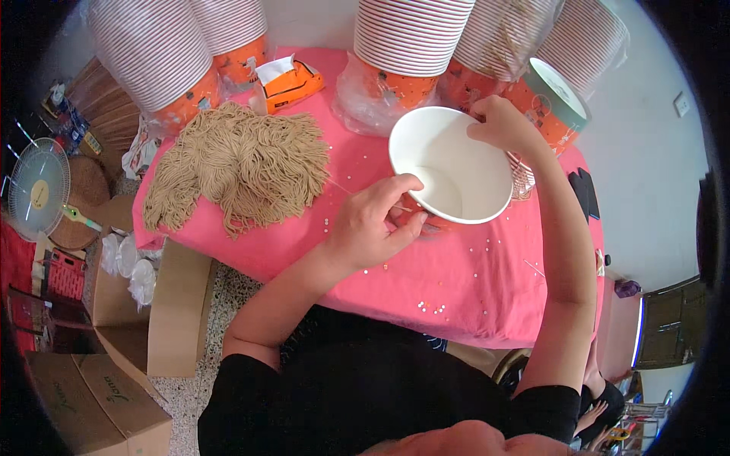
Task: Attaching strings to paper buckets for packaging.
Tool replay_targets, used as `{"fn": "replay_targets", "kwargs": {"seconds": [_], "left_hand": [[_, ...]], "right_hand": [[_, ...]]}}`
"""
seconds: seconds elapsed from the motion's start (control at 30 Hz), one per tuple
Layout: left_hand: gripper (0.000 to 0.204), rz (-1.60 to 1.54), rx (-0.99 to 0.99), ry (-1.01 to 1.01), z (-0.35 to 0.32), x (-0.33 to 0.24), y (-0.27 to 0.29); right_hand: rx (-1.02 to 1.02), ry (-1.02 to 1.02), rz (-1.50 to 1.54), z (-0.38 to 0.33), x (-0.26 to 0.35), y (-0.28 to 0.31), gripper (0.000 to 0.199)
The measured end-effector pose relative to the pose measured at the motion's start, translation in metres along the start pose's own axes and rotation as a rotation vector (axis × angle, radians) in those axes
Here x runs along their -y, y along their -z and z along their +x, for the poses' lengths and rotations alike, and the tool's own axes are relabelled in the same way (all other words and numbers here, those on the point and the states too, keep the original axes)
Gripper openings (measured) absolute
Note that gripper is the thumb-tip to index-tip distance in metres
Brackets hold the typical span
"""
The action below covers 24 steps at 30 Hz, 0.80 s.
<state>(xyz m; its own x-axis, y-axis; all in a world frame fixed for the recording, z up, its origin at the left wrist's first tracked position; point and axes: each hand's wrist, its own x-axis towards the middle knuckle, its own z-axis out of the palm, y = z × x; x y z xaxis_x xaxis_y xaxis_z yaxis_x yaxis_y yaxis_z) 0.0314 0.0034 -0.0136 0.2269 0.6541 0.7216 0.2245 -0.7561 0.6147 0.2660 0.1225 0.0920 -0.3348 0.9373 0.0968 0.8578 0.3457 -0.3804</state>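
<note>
A large white-lined paper bucket (464, 171) with an orange printed outside is tilted toward me over the pink-covered table, its inside bare. My left hand (374, 220) is closed at its near left side, fingers bent against the wall. A thin strand of cord runs from the hand toward a heap of tan cords (243, 167) on the left. On the far right rim, my right hand (506, 125) pinches the bucket's edge, some fingers hidden. Behind it, a bucket with a green-rimmed white lid (557, 87) lies tilted.
Tall stacks of nested paper buckets (411, 34) line the back of the pink tablecloth (456, 304). An orange tissue pack (291, 83) sits among them. Small white bits (431, 307) are scattered near the front edge. Left are an open cardboard box (179, 319) and a fan (38, 190).
</note>
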Motion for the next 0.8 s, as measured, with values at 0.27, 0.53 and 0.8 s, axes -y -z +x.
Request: {"fn": "replay_targets", "kwargs": {"seconds": [0.27, 0.53, 0.8], "left_hand": [[0.039, -0.016, 0.015, 0.051, 0.002, -0.005, 0.001], [0.036, 0.409, 0.064, -0.315, -0.013, -0.038, -0.013], [0.046, 0.265, 0.082, -0.333, -0.020, -0.045, -0.027]], "right_hand": [[-0.037, 0.067, -0.117, -0.014, 0.001, 0.004, 0.019], [-0.248, 0.099, -0.107, -0.032, 0.021, -0.012, 0.018], [-0.281, 0.219, -0.323, -0.034, 0.028, -0.027, 0.014]]}}
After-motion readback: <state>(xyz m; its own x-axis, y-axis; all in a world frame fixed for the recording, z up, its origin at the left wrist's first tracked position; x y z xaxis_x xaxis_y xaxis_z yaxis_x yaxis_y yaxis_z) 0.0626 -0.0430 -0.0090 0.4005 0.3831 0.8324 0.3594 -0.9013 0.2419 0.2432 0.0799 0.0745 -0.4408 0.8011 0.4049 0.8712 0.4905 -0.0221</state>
